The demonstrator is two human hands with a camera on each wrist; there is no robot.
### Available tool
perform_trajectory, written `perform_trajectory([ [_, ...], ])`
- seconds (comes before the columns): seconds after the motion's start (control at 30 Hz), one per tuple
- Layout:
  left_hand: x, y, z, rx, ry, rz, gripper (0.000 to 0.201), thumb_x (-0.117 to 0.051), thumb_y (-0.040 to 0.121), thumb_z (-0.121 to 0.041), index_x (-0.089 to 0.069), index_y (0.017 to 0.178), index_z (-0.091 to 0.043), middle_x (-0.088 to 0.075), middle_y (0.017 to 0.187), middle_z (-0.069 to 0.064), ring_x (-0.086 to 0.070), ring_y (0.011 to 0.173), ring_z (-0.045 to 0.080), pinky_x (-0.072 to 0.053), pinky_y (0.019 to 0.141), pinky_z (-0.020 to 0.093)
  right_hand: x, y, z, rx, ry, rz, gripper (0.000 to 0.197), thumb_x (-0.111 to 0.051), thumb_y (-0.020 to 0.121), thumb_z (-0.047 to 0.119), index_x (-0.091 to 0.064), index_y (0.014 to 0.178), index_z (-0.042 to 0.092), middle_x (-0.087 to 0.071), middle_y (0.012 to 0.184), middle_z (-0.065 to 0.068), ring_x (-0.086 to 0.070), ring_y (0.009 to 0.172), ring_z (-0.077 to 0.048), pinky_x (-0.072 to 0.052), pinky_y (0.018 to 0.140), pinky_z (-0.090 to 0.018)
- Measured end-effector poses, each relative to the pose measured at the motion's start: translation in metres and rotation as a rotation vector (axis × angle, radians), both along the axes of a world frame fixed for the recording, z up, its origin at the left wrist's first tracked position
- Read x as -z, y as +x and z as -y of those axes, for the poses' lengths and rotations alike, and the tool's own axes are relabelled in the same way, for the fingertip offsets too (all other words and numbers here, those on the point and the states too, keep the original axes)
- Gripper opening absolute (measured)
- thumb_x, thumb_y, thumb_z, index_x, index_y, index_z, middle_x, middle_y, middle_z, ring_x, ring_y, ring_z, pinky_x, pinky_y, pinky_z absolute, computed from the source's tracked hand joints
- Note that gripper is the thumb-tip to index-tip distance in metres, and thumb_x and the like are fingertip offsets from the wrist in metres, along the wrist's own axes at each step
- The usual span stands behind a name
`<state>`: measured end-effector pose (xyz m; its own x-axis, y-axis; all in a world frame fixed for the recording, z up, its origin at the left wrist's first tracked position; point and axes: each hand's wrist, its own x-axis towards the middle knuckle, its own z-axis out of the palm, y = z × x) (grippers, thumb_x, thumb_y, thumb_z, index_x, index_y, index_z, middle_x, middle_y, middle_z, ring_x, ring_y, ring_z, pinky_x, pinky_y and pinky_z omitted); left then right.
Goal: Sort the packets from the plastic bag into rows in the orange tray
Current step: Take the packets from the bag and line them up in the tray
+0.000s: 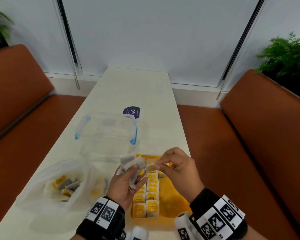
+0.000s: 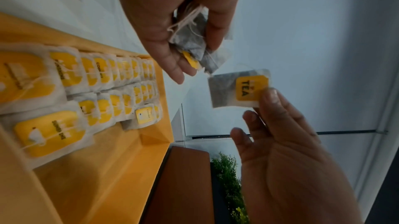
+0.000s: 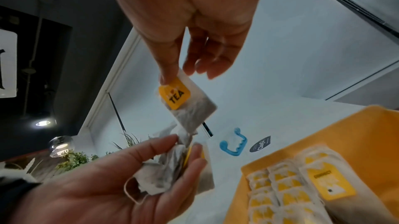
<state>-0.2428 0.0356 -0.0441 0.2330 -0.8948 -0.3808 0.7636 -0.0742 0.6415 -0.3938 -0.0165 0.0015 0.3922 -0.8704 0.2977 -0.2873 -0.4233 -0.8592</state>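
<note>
Orange tray (image 1: 173, 201) holds rowed packets (image 1: 152, 189); plastic bag (image 1: 42, 191) holds more.

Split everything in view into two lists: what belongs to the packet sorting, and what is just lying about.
Part of the job:
- orange tray with rows of packets
- plastic bag, packets inside
- bunch of packets held in the left hand
- single TEA packet pinched by the right hand

Lying about:
- clear container with blue clips
- purple sticker
- white table

Matt paper packets (image 2: 238, 90), clear plastic bag (image 1: 59, 184)
</note>
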Motion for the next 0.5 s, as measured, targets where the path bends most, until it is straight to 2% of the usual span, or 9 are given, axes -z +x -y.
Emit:
perform_trajectory([
  [0.07,0.0,-0.002,0.0,0.008,0.007,-0.007,0.02,-0.051,0.089,0.0,-0.062,0.097,-0.014,-0.071,0.079,0.008,-0.069,0.066,0.019,-0.059,0.064,0.034,-0.002,0.001,0.0,-0.03,0.01,-0.007,0.009,-0.076,0.074,0.001,-0.074,0.073,0.01,-0.059,0.073,0.012,-0.058,0.074,0.002,-0.041,0.063,-0.006],
  [0.17,-0.001,-0.003,0.001,-0.004,0.023,0.005,0.02,-0.052,0.088,0.001,-0.062,0.094,-0.015,-0.069,0.08,0.009,-0.067,0.067,0.019,-0.057,0.069,0.037,-0.007,0.001,0.007,0.019,0.098,-0.102,0.029,-0.071,0.079,0.002,-0.064,0.065,0.026,-0.06,0.068,0.013,-0.058,0.065,0.003,-0.043,0.057,-0.006],
  [0.23,0.0,0.0,0.0,-0.004,0.027,0.008,0.02,-0.052,0.088,0.001,-0.062,0.094,-0.015,-0.069,0.082,0.01,-0.066,0.073,0.022,-0.057,0.07,0.037,-0.009,-0.005,0.018,0.062,0.179,-0.259,0.033,-0.065,0.082,0.002,-0.058,0.062,0.027,-0.06,0.065,0.009,-0.056,0.06,-0.002,-0.042,0.053,-0.009],
  [0.3,0.004,0.004,-0.002,0.002,0.036,0.007,0.02,-0.05,0.089,0.0,-0.061,0.098,-0.015,-0.067,0.09,0.013,-0.063,0.087,0.028,-0.057,0.071,0.037,-0.008,-0.011,0.032,0.091,0.118,-0.582,0.025,-0.058,0.085,0.004,-0.062,0.066,0.019,-0.062,0.071,0.004,-0.057,0.068,-0.007,-0.043,0.058,-0.014],
  [0.37,0.007,0.007,-0.003,0.002,0.054,-0.004,0.02,-0.05,0.09,0.0,-0.059,0.099,-0.014,-0.064,0.095,0.015,-0.06,0.092,0.031,-0.057,0.071,0.037,-0.007,-0.012,0.041,0.117,0.053,-0.833,0.018,-0.052,0.087,0.009,-0.066,0.077,0.012,-0.066,0.087,-0.002,-0.061,0.082,-0.016,-0.048,0.069,-0.024],
  [0.4,0.008,0.007,-0.003,0.004,0.059,-0.011,0.02,-0.05,0.09,0.0,-0.059,0.099,-0.014,-0.063,0.095,0.015,-0.059,0.092,0.031,-0.057,0.07,0.037,-0.006,-0.012,0.045,0.111,0.067,-0.889,0.019,-0.051,0.087,0.01,-0.066,0.076,0.014,-0.067,0.092,-0.002,-0.062,0.086,-0.018,-0.049,0.072,-0.027],
  [0.47,0.01,0.006,-0.004,0.01,0.063,-0.021,0.02,-0.049,0.09,0.001,-0.059,0.099,-0.014,-0.064,0.095,0.014,-0.059,0.094,0.032,-0.057,0.069,0.037,-0.001,-0.009,0.054,0.052,0.16,-0.964,0.022,-0.055,0.087,0.009,-0.062,0.068,0.018,-0.069,0.096,-0.001,-0.063,0.088,-0.017,-0.049,0.074,-0.027],
  [0.5,0.01,0.005,-0.005,0.015,0.065,-0.021,0.02,-0.049,0.09,0.001,-0.059,0.098,-0.014,-0.064,0.094,0.014,-0.059,0.094,0.032,-0.057,0.07,0.038,0.002,-0.006,0.059,0.012,0.21,-1.01,0.019,-0.058,0.086,0.009,-0.065,0.069,0.017,-0.07,0.097,-0.001,-0.064,0.09,-0.017,-0.051,0.077,-0.028],
])
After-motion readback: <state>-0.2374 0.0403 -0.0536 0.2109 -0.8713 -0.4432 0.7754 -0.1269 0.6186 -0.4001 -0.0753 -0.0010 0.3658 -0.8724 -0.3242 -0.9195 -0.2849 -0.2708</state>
